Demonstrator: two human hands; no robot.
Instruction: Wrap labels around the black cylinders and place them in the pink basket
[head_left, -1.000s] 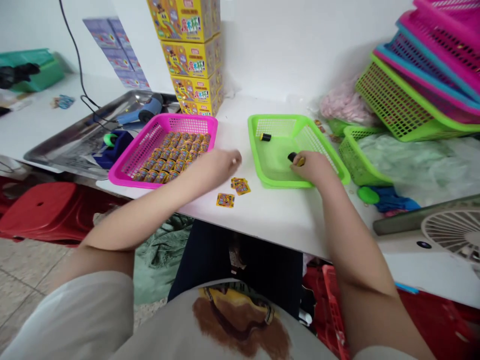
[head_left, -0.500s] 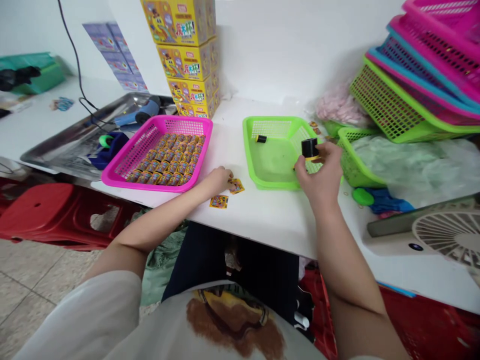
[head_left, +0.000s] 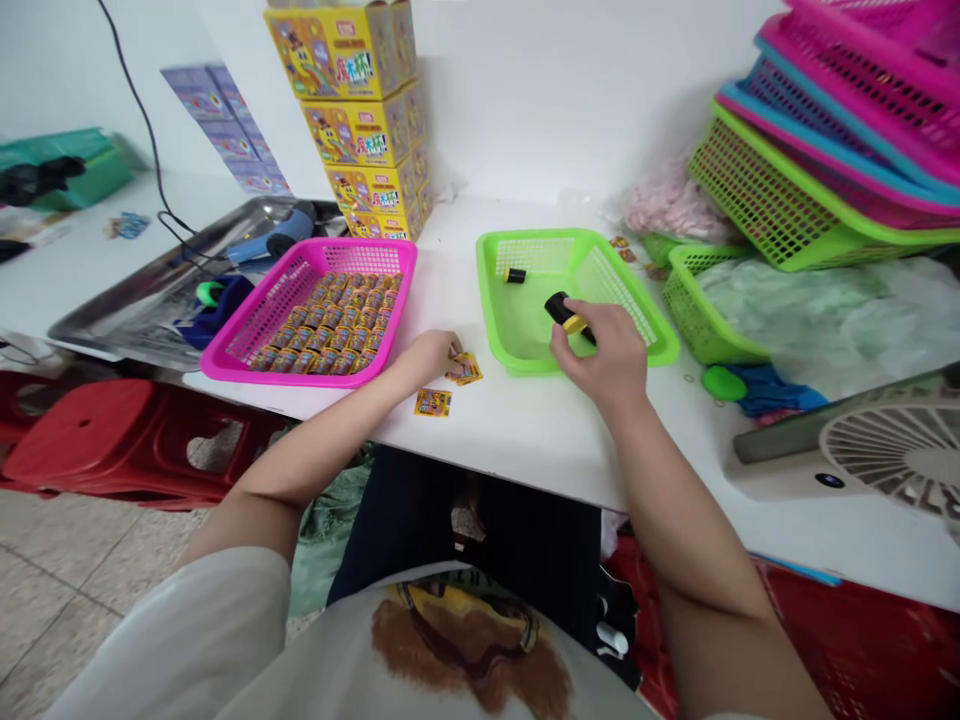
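My right hand [head_left: 609,352] grips a small black cup with a yellow rim [head_left: 557,307], tilted, over the near side of the green basket [head_left: 487,300]. A black cylinder with a yellow end [head_left: 515,275] lies at the basket's far left; another dark one, partly hidden, is under my right fingers. On the white table, my left hand [head_left: 435,356] has its fingertips closed on the edge of a yellow printed label [head_left: 468,369]. A second label [head_left: 433,403] lies flat nearer the table edge. Left of that hand, rows of label-wrapped cups [head_left: 330,320] fill the pink basket [head_left: 300,378].
Yellow printed boxes [head_left: 352,135] are stacked behind the pink basket. A metal tray [head_left: 112,300] holds a tape dispenser [head_left: 217,305] and a blue heat gun or dryer [head_left: 274,238]. Stacked baskets [head_left: 795,190], plastic bags [head_left: 817,310] and a fan [head_left: 892,450] stand at right.
My right hand has moved left and down over the green basket, and the cup in it has tipped from upright to tilted. My left hand stays at the label. The view has shifted slightly.
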